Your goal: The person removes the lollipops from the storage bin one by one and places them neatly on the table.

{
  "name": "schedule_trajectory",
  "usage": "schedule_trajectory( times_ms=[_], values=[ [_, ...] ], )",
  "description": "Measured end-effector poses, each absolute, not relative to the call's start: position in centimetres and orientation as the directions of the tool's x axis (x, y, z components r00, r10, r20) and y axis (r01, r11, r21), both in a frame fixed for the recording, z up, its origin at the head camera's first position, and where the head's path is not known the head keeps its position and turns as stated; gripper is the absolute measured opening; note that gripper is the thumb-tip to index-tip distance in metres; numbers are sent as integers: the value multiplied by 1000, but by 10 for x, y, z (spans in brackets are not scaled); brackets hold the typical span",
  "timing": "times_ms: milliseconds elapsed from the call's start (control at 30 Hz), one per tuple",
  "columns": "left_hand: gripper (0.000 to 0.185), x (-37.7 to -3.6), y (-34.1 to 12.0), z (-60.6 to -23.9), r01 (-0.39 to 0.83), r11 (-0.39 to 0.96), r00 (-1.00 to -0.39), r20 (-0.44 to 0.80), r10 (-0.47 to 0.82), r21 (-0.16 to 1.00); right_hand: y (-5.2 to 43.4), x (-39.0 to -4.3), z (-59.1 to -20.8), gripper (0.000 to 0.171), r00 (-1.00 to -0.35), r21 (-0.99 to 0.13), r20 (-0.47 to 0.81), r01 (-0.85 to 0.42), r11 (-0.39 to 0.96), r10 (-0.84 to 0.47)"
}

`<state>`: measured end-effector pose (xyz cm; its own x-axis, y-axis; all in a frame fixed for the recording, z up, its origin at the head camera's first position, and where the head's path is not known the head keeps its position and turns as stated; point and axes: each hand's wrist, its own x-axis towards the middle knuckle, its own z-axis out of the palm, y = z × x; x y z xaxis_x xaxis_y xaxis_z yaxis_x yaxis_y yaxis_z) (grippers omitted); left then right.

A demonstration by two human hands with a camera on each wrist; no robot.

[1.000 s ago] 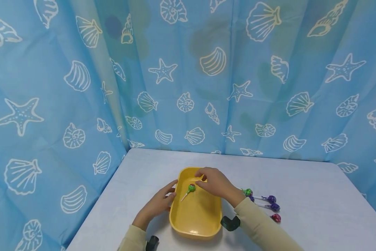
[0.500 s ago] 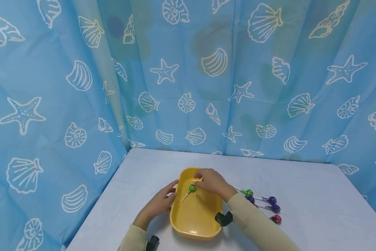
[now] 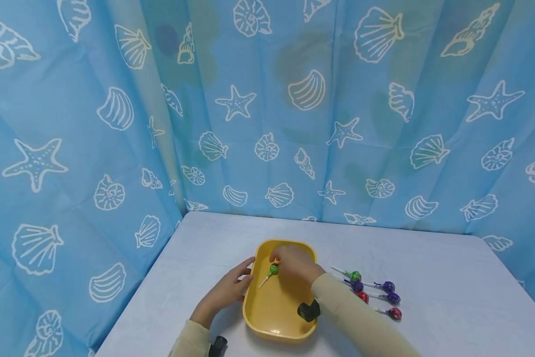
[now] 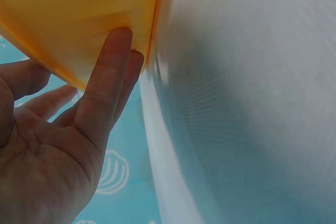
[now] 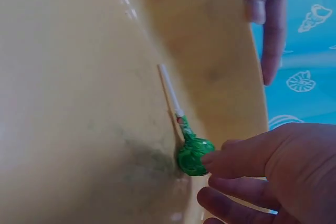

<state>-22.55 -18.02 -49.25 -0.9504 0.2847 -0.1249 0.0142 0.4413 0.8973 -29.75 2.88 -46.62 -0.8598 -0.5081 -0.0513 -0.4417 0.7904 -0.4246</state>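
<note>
A green-wrapped lollipop point(image 3: 274, 269) lies in the yellow tray point(image 3: 278, 312), its white stick angled toward the near left. My right hand point(image 3: 294, 262) reaches down inside the tray at the lollipop's wrapped head. In the right wrist view, the thumb tip overlaps the green head point(image 5: 193, 157), while the other fingers sit apart from each other below; firm contact is hard to judge. Along the tray's left side, my left hand point(image 3: 225, 293) rests with extended fingers. The left wrist view has two fingertips point(image 4: 122, 38) against the tray's outer wall point(image 4: 79, 19) and the thumb by its rim.
Several lollipops lie on the white table point(image 3: 446, 297) right of the tray: a green one point(image 3: 354, 276), purple ones point(image 3: 391, 298) and red ones point(image 3: 394, 313). My right forearm crosses the tray's right rim. A blue seashell-patterned curtain point(image 3: 258, 124) stands behind and to the left.
My right hand has moved left and lower into the tray, closer to the green lollipop, uncovering more lollipops on the right. My left hand stays at the tray's side.
</note>
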Motion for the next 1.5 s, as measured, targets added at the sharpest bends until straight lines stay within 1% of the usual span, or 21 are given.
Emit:
schedule_trajectory(
  times_ms=[100, 300, 567, 767, 1067, 1400, 1500],
  values=[
    [55, -225, -180, -492, 18, 440, -950, -121, 287, 898, 28, -296, -468, 26, -856, -416, -50, -451, 790, -515],
    [55, -224, -180, -492, 31, 432, -948, -110, 298, 901, 26, -295, -473, 18, -849, -417, -26, -471, 778, -528],
    [55, -225, -180, -492, 23, 435, -949, -118, 294, 900, 26, -295, -472, 14, -853, -412, -51, -456, 789, -520],
    [55, -227, -180, -491, -7, 439, -947, -147, 287, 899, 28, -291, -463, 14, -855, -414, -54, -451, 791, -516],
    [55, -225, -180, -490, -16, 431, -946, -154, 287, 902, 33, -287, -448, 13, -854, -410, -59, -451, 793, -516],
    [55, -226, -177, -489, -36, 440, -948, -170, 270, 897, 46, -280, -440, 13, -858, -350, 1, -481, 804, -514],
    [55, -225, -177, -490, -25, 447, -951, -159, 265, 894, 50, -277, -439, 14, -865, -371, 22, -473, 800, -501]
  ],
)
